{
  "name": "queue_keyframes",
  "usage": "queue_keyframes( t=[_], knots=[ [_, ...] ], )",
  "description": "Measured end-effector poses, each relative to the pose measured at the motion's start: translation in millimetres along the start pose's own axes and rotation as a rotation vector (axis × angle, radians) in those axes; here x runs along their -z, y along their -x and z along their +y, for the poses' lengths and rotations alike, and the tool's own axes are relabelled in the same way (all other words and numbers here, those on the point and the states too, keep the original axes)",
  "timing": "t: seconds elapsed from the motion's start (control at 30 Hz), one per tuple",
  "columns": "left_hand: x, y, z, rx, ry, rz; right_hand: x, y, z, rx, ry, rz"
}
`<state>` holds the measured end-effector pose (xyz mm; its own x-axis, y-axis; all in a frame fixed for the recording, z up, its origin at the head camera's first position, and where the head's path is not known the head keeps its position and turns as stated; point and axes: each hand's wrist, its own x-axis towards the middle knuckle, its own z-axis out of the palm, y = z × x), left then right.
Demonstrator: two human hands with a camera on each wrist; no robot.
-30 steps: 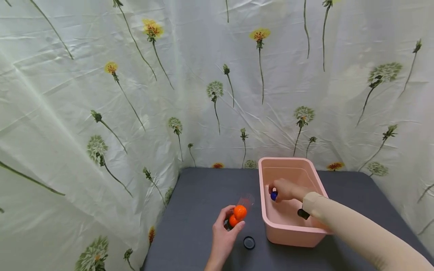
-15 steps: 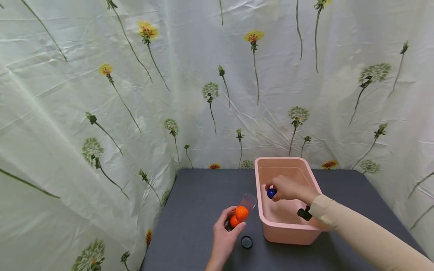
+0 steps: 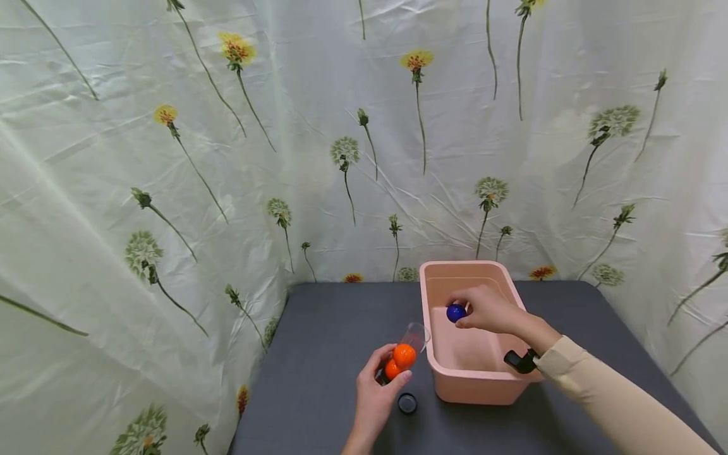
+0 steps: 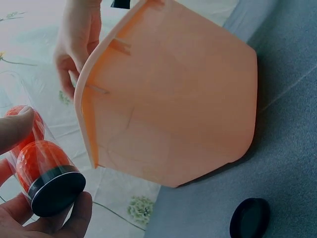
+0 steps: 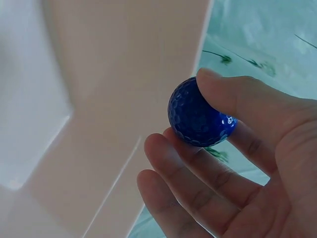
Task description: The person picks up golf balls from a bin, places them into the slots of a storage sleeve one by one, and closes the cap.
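My left hand grips a clear plastic tube that leans up and to the right. Inside it sit two orange golf balls, stacked above a black cap that closes the lower end. The upper end has no cap on it. Over the pink bin, my right hand pinches a blue golf ball between thumb and fingers. The right wrist view shows the dimpled blue ball near the bin's wall.
A loose black cap lies on the dark grey table, in front of the bin and right of my left hand. A flower-printed curtain hangs behind and beside the table.
My right hand has lifted the blue golf ball up from lower inside the bin. The left hand keeps its hold on the tube with little movement. The head view has shifted slightly.
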<state>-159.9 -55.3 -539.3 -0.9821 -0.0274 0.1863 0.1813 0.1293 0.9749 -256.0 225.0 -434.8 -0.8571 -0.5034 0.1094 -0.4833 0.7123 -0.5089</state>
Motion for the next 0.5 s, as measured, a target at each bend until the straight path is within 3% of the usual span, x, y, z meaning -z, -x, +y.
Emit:
queue_keyframes(
  t=[0.27,0.5],
  knots=[
    [-2.8,0.5,0.1,0.029,-0.004,-0.007,4.5,16.8,-6.0,0.031,-0.141,0.084],
    [-4.4,1.0,1.2,0.049,-0.010,-0.013,-5.6,33.5,-15.7,0.033,-0.343,0.154]
  ],
)
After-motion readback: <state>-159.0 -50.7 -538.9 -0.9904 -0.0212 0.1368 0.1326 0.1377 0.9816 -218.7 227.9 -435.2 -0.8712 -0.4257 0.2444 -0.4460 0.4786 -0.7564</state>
